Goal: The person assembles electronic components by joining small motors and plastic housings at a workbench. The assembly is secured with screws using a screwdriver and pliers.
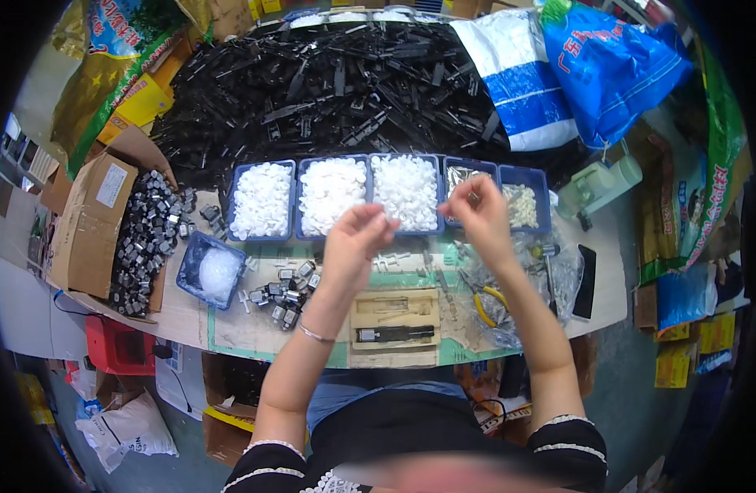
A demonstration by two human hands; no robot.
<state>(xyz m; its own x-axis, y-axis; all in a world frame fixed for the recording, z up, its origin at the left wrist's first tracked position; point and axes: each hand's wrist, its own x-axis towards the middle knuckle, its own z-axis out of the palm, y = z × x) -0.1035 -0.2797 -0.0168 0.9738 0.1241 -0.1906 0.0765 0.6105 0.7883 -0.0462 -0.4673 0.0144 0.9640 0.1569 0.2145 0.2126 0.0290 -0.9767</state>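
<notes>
My left hand (361, 238) is in front of the middle blue bins, its thumb and fingertips pinched together. Whatever it may hold is too small to make out. Over the bin of shiny metal pieces (458, 174), my right hand (483, 212) also has its fingers drawn into a pinch, contents unclear. Three bins of white plastic pieces (405, 193) stand to the left of that bin. Near the table's front edge, below my hands, lies a cream wooden fixture (394, 347). A black part with a small metal motor (406, 334) rests in its lower slot.
Black plastic parts (337, 90) are heaped behind the bins. At left are a cardboard box (92, 215) of small motors and a small blue tray (199, 301). Yellow-handled pliers (486, 308), a clear plastic bag (565, 275) and a black phone (585, 283) lie at right.
</notes>
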